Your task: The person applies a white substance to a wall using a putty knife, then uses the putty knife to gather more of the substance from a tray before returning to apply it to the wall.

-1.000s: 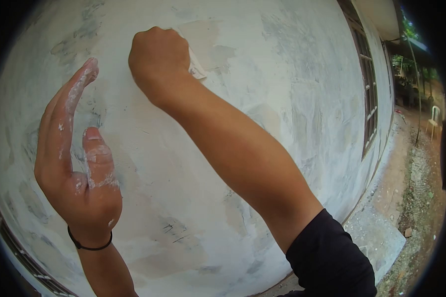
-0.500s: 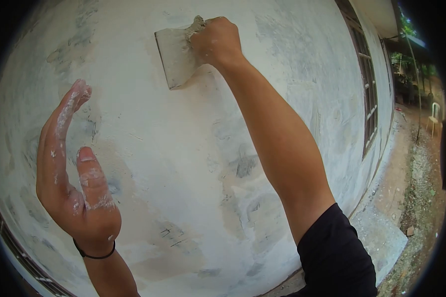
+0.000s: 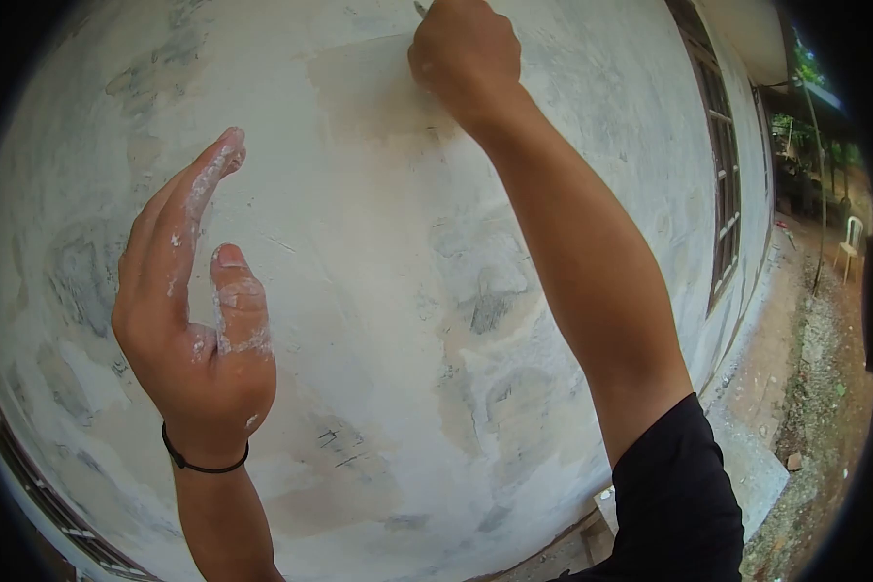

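Observation:
A patchy white and grey wall point(image 3: 349, 291) fills most of the view. High up near the top edge, my right hand point(image 3: 466, 53) is closed around a putty scraper point(image 3: 420, 10); only a small bit of it shows beside the fingers, and its blade cannot be made out. A beige, damp-looking patch lies on the wall just below and left of that hand. My left hand point(image 3: 199, 291) is raised at the left, empty, with thumb and fingers apart and white paste on them. A dark band circles its wrist.
A barred window point(image 3: 721, 165) is set in the wall at the right. Beyond it lie a dirt path point(image 3: 747, 388), a pale chair point(image 3: 850, 247) and a thin pole point(image 3: 822, 184). Another window frame point(image 3: 48, 504) shows at the lower left. A pale slab point(image 3: 755, 475) sits at the wall's foot.
My right hand has moved up and to the right, and the scraper's wide blade no longer shows. My left hand has shifted right and slightly up, still open.

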A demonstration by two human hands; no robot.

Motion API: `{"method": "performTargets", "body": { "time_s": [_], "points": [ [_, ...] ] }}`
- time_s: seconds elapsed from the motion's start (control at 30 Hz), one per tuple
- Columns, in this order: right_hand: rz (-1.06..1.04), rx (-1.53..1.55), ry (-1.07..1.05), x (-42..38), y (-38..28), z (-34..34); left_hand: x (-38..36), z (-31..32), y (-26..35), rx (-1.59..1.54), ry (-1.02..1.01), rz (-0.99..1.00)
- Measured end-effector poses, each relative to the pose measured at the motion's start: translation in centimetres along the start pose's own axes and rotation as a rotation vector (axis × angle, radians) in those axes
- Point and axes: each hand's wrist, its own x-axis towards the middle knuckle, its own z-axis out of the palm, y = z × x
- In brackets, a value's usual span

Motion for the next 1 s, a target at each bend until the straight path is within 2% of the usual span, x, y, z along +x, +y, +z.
{"method": "performTargets", "body": {
  "time_s": [0.1,0.17,0.23,0.37,0.43,0.53,0.77,0.8,0.9,1.0],
  "points": [
    [-0.103,0.039,-0.197,-2.4,-5.1,2.1,-0.5,-1.9,0.1,0.024,-0.008,-0.011],
    [-0.172,0.175,-0.103,-3.8,-8.4,4.1,-1.0,-3.1,0.1,0.028,-0.034,-0.025],
    [-0.223,0.281,-0.097,-4.7,-11.4,4.2,-1.4,-3.9,0.0,0.086,-0.014,-0.038],
    [-0.224,0.373,-0.138,-4.2,-12.7,2.1,-1.1,-4.4,0.6,0.096,-0.002,-0.077],
    [0.031,0.587,-0.256,-3.1,-10.8,0.6,-0.6,-4.0,1.1,0.078,-0.007,-0.094],
    [0.14,0.588,-0.196,-0.6,-5.4,1.9,0.3,-2.6,1.8,0.076,-0.025,-0.021],
    [0.093,0.172,-0.008,4.2,10.9,1.5,1.3,2.7,3.6,-0.032,0.011,-0.026],
    [0.155,0.127,-0.034,4.6,12.3,0.7,1.3,3.1,3.6,-0.027,0.003,-0.015],
    [0.125,0.006,-0.025,5.6,15.4,-1.2,0.9,3.9,3.8,-0.023,-0.022,-0.025],
    [0.117,-0.111,0.058,5.7,14.4,-3.2,0.3,3.4,3.7,0.007,-0.043,-0.055]
  ]
}}
